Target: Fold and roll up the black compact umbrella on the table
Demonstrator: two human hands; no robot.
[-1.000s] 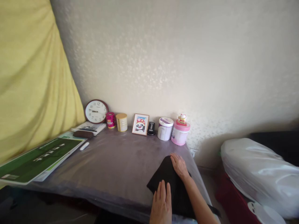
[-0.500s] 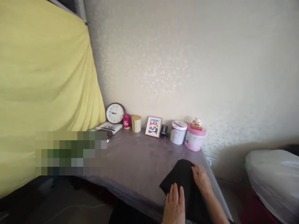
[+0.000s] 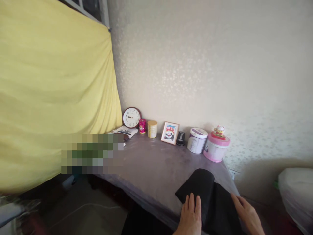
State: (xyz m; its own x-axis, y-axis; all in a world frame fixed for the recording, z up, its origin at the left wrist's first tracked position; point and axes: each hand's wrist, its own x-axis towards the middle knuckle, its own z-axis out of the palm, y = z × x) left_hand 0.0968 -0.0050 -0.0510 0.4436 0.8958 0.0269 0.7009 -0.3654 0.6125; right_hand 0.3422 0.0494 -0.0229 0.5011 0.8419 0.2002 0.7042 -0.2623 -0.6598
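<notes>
A black, soft, folded piece of cloth (image 3: 200, 186) lies at the table's near right corner; its exact kind cannot be told. My left hand (image 3: 190, 212) rests flat on its near left part, fingers stretched out. At the right edge of the cloth, my right hand (image 3: 246, 212) has its fingertips on the border, seemingly pinching a flap that is spread to the right. A crease runs down between the two parts of the cloth.
Along the wall stand a clock (image 3: 132, 117), a pink tin (image 3: 142, 126), a yellow-lidded can (image 3: 152, 130), a panda picture frame (image 3: 170, 133), a black object (image 3: 181, 138), a white tub (image 3: 197, 141) and a pink tub (image 3: 216, 148) topped by a cat figurine (image 3: 219, 131). A yellow curtain (image 3: 56, 75) hangs left.
My right hand has moved right and nearer, drawing the cloth's right part outward so a second panel shows. My left hand stays on the cloth. The view has turned slightly left.
</notes>
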